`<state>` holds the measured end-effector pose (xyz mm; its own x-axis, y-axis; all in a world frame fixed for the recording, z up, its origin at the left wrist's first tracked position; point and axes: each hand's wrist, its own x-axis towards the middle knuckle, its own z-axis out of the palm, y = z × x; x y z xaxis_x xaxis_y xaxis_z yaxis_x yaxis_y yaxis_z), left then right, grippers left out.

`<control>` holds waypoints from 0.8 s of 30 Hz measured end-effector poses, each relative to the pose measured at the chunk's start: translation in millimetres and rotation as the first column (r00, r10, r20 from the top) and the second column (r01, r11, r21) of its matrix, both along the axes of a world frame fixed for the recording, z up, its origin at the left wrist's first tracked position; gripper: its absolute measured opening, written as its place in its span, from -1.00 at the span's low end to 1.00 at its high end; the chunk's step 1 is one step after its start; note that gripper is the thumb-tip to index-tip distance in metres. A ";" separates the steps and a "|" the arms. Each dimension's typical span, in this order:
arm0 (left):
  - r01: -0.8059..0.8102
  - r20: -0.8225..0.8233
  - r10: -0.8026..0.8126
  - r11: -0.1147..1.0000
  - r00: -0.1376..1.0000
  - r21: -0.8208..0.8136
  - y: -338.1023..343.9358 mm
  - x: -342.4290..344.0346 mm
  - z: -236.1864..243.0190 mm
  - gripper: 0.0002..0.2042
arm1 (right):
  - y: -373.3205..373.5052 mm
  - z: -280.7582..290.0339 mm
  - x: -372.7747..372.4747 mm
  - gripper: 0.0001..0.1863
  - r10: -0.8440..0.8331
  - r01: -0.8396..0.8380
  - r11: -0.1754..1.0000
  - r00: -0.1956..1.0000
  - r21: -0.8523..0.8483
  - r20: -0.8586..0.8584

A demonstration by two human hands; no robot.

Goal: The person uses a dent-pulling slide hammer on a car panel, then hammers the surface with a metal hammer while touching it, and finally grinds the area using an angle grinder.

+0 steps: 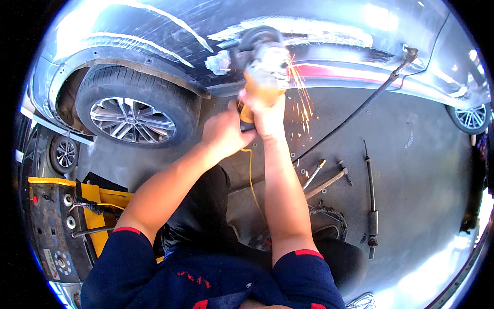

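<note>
Both of my hands hold a yellow angle grinder (261, 77) against the lower side panel of a dark car (329, 31). My left hand (224, 131) grips the rear of the grinder's body. My right hand (267, 110) wraps the body nearer the head. The grinder's disc (257, 41) touches a bare, sanded patch of the panel, and orange sparks (301, 100) spray down to the right. A yellow cord (251, 177) hangs from the grinder between my forearms.
The car's rear wheel (134, 116) is to the left. A long rod (360, 105) leans from the floor to the car body. A hammer (329, 180), a screwdriver (315, 172) and a slide puller (370, 201) lie on the grey floor. A yellow machine (67, 221) stands at my left.
</note>
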<state>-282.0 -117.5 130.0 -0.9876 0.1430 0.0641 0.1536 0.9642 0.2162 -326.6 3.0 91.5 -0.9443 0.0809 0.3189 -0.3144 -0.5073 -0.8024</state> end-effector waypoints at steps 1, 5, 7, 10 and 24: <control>0.016 0.007 -0.016 0.999 1.000 -0.033 4.8 -4.1 4.5 -0.18 | 3.1 -1.6 -3.0 -0.58 0.020 -0.017 0.998 0.998 -0.057 0.054; -0.057 0.034 0.054 0.992 0.998 0.110 -1.3 12.4 -9.7 -0.21 | -0.6 5.7 1.6 -0.53 0.147 -0.144 0.988 0.988 0.051 -0.044; -0.075 0.016 0.074 0.987 0.997 0.140 2.9 17.0 -10.6 -0.19 | -3.5 5.2 1.8 -0.55 0.145 -0.143 0.989 0.987 0.039 -0.061; 0.029 0.010 -0.028 0.998 1.000 -0.056 3.0 -0.7 4.3 -0.20 | 1.8 9.0 4.8 -0.60 -0.035 0.037 0.990 0.999 -0.139 0.013; 0.110 -0.055 -0.113 0.992 0.992 -0.057 10.6 -9.8 -0.9 -0.18 | 15.2 -8.0 -12.5 -0.49 -0.003 -0.002 0.987 1.000 -0.161 -0.029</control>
<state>-291.8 -106.9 129.1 -0.9603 0.2563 0.1097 0.2711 0.9504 0.1522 -339.1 18.2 83.5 -0.9349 0.1340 0.3286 -0.3365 -0.6293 -0.7006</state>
